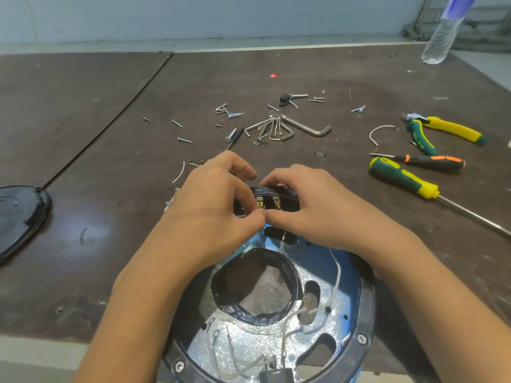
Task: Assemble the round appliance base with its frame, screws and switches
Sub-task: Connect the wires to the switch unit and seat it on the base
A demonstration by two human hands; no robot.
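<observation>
- Round appliance base, blue-walled with a foil-lined inside, sits at the near edge of the surface, open side up.
- A black frame ring with screw heads runs round its rim; white wires trail across the inside.
- A black switch block stands at the base's far rim.
- The left hand and the right hand both grip this block with curled fingers, thumbs touching.
- Beyond lie loose screws and hex keys.
- To the right lie two screwdrivers and pliers; a black cover lies far left.
</observation>
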